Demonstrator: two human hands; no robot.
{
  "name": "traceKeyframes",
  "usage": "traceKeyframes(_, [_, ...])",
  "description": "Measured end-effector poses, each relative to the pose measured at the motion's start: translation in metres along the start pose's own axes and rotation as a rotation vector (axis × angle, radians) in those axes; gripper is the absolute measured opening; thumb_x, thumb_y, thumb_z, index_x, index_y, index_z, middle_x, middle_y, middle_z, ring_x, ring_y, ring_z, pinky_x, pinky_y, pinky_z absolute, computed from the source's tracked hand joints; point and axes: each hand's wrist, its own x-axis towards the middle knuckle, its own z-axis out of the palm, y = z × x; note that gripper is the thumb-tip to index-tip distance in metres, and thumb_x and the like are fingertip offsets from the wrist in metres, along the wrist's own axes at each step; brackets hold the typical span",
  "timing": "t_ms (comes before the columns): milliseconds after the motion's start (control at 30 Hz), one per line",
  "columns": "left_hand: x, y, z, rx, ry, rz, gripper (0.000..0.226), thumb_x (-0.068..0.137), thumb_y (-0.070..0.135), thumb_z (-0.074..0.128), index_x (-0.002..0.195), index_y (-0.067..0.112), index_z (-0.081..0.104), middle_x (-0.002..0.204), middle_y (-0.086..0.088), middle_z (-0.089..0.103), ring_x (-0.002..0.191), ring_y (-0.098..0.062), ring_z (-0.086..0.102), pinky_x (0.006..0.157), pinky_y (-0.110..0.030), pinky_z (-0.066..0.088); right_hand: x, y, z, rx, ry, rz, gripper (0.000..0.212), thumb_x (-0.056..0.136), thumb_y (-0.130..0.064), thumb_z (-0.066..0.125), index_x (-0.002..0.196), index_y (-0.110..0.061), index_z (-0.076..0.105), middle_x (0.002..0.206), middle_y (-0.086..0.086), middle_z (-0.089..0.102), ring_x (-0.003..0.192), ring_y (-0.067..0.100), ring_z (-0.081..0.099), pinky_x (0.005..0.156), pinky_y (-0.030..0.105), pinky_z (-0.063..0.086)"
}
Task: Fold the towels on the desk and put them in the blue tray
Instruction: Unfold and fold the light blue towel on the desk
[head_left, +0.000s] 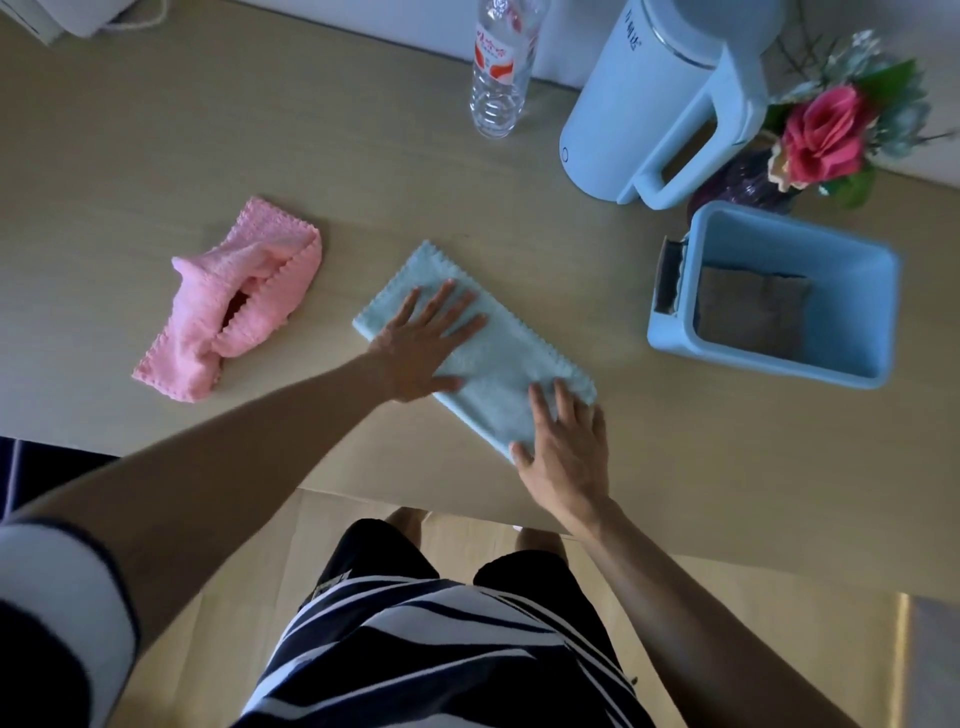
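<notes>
Presently, three towels. Grey towel (748, 306): folded, lying in the blue tray (675, 332), done. Blue towel (498, 358): mid-desk, folded to a strip, further fold and traying judged outstanding; left hand (421, 353) flat on its far end, fingers spread; right hand (566, 441) flat on its near end, fingers slightly apart. Pink towel (234, 301): crumpled at left, untouched.

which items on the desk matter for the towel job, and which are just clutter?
Job:
- light blue towel, flat under left hand and right hand
- crumpled pink towel
- blue plastic tray, holding a folded brown towel

Clutter:
- clear plastic bottle
- pale blue kettle
- flower vase
</notes>
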Motion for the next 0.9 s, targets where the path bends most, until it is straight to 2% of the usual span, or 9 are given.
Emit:
traceKeyframes(133, [0.020,-0.004,-0.029,0.127,0.059,0.084,0.095,0.085,0.055,0.066,0.160,0.019,0.021,0.169,-0.015,0.006,0.156,-0.037,0.003,0.124,-0.060,0.013,-0.014,-0.012,-0.012,0.081,-0.130,-0.154,0.070,0.089,-0.037,0.067,0.150,-0.023,0.037,0.141,0.006,0.048,0.116,0.021,0.059,0.102,0.037,0.044])
traceKeyframes(267, [0.001,0.021,-0.023,0.125,0.216,0.231,0.055,0.088,0.047,0.069,0.133,0.016,0.060,0.155,-0.017,0.044,0.146,-0.037,0.039,0.117,-0.052,0.035,-0.014,-0.002,-0.010,0.068,-0.053,-0.307,0.066,0.076,-0.005,0.075,0.137,-0.022,0.055,0.132,0.002,0.051,0.116,0.022,0.058,0.097,0.037,0.045])
traceKeyframes(333, [-0.020,0.031,-0.010,0.120,0.194,0.337,0.044,0.088,0.048,0.069,0.119,0.018,0.065,0.142,-0.013,0.057,0.133,-0.034,0.053,0.108,-0.046,0.046,-0.009,0.006,-0.007,0.032,-0.038,-0.335,0.070,0.068,0.000,0.078,0.131,-0.021,0.059,0.134,0.005,0.051,0.118,0.027,0.056,0.096,0.040,0.048])
traceKeyframes(467, [-0.052,0.038,0.004,-0.018,0.112,0.373,0.045,0.090,0.050,0.061,0.122,0.018,0.060,0.142,-0.013,0.055,0.136,-0.032,0.050,0.108,-0.045,0.046,-0.004,0.011,-0.002,0.025,-0.009,-0.344,0.066,0.063,-0.010,0.087,0.124,-0.018,0.064,0.129,0.008,0.056,0.113,0.029,0.059,0.093,0.044,0.051])
traceKeyframes(533, [-0.057,0.041,0.006,-0.040,0.092,0.342,0.063,0.082,0.063,0.062,0.125,0.017,0.059,0.146,-0.015,0.051,0.141,-0.033,0.045,0.112,-0.047,0.043,-0.001,0.008,0.000,0.034,0.037,-0.331,0.055,0.067,-0.013,0.085,0.118,-0.018,0.068,0.122,0.006,0.059,0.107,0.028,0.060,0.091,0.043,0.051])
traceKeyframes(633, [-0.064,0.042,0.005,-0.005,-0.080,0.324,0.101,0.065,0.084,0.058,0.142,0.019,0.047,0.160,-0.016,0.033,0.153,-0.032,0.025,0.124,-0.047,0.027,0.002,0.003,0.004,-0.004,0.093,-0.316,0.031,0.077,-0.010,0.073,0.106,-0.020,0.069,0.111,0.001,0.058,0.099,0.025,0.059,0.088,0.041,0.049])
traceKeyframes(733, [-0.072,0.041,0.007,0.006,-0.171,0.282,0.117,0.058,0.085,0.064,0.151,0.019,0.035,0.167,-0.014,0.018,0.157,-0.030,0.009,0.127,-0.046,0.016,0.006,0.001,0.004,-0.017,0.087,-0.307,0.016,0.082,-0.011,0.069,0.096,-0.019,0.068,0.104,0.000,0.056,0.094,0.025,0.059,0.085,0.041,0.048])
traceKeyframes(833, [-0.079,0.046,0.008,-0.038,-0.109,0.242,0.107,0.062,0.074,0.071,0.149,0.021,0.040,0.164,-0.009,0.028,0.155,-0.027,0.019,0.126,-0.044,0.018,0.009,0.005,-0.001,0.095,0.018,-0.303,0.009,0.088,-0.024,0.065,0.094,-0.017,0.067,0.103,0.000,0.058,0.101,0.024,0.058,0.089,0.040,0.046])
traceKeyframes(900, [-0.081,0.049,0.009,-0.133,0.018,0.228,0.085,0.071,0.060,0.073,0.142,0.020,0.050,0.154,-0.004,0.047,0.146,-0.023,0.039,0.122,-0.042,0.025,0.010,0.010,-0.009,0.198,-0.086,-0.269,0.022,0.092,-0.036,0.055,0.094,-0.017,0.065,0.104,-0.001,0.059,0.105,0.023,0.054,0.092,0.038,0.040])
